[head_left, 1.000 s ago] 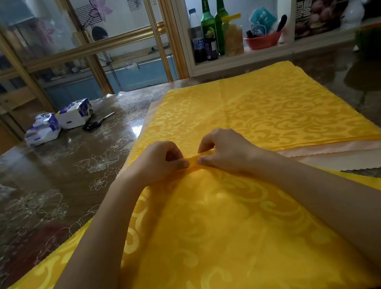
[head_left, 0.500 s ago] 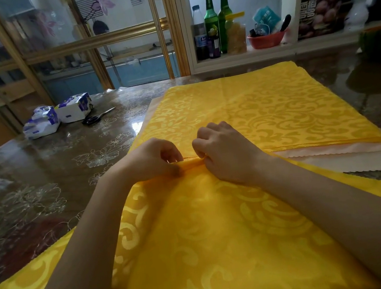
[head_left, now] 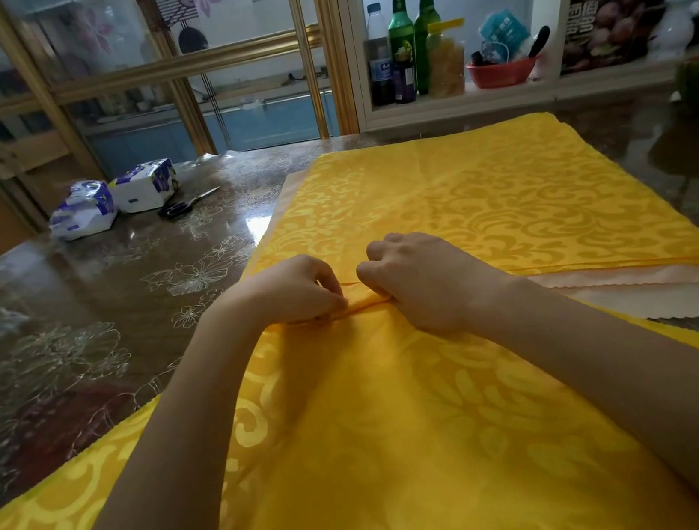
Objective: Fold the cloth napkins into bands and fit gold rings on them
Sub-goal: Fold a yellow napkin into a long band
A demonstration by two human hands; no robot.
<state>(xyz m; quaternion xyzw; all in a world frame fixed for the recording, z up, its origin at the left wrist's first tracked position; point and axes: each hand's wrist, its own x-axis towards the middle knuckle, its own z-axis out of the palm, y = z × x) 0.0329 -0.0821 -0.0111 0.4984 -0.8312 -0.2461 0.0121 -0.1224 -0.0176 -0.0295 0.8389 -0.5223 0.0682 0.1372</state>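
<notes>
Pinching one narrow fold of the yellow napkin (head_left: 407,436) — left hand (head_left: 293,290), right hand (head_left: 426,281) — fingers curled, side by side, napkin stack (head_left: 509,197) behind.

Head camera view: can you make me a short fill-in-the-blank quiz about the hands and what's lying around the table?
1. The left hand and right hand both pinch a narrow fold in the ____ napkin.
2. Near the tissue packs on the table lies a pair of ____.
3. On the shelf, the two tall ____ bottles stand left of the red bowl.
Missing words: yellow; scissors; green.
</notes>
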